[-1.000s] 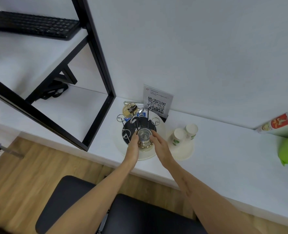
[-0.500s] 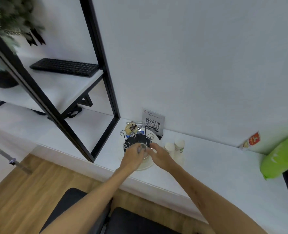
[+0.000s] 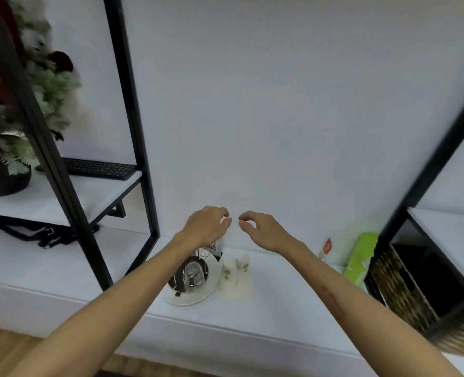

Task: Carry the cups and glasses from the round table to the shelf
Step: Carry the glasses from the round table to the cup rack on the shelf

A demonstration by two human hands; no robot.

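Left hand (image 3: 207, 225) raised above the counter (image 3: 279, 308), fingers loosely curled, holding nothing. Glass (image 3: 193, 274) stands on the round rack (image 3: 187, 278) near the back edge; two paper cups (image 3: 236, 269) just beside it. Right hand (image 3: 264, 231) likewise raised, loosely curled, empty.

White shelf (image 3: 279, 308) w/ plate (image 3: 192, 300), cups (image 3: 236, 270)

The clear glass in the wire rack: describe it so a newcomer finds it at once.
On the long white shelf against the wall, find the round white tray right of the black upright. The clear glass stands in its dark wire rack; the paper cups beside it are white with green print.
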